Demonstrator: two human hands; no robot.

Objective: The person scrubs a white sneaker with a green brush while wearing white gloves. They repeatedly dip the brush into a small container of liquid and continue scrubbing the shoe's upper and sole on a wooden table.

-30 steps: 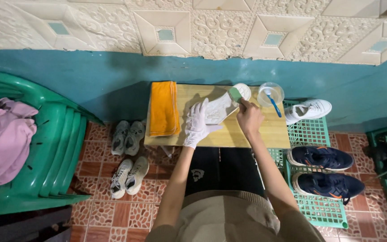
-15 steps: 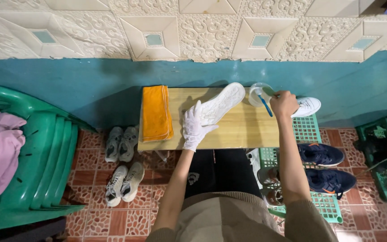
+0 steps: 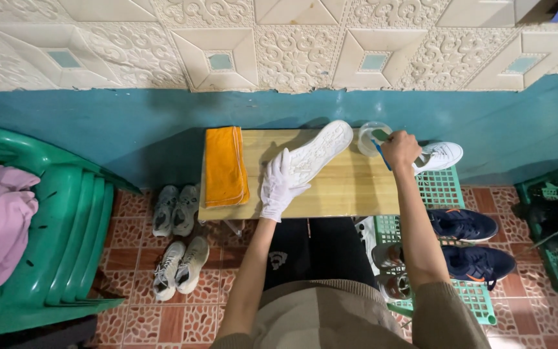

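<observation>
Gloved left hand gripped the white shoe; right hand, fingers curled round a brush, dipped into the cup at one o'clock; load lightly.

Gloved left hand pins the white shoe on the worktop; right hand dips a brush into the clear cup.

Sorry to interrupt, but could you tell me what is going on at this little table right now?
A person sits at a small wooden table by a blue wall. The gloved left hand holds a white shoe sole-up on the tabletop. The bare right hand reaches to a clear plastic cup at the table's far corner, holding what looks like a brush. An orange cloth lies folded on the table, and other shoes sit on the floor and on green mats.
</observation>
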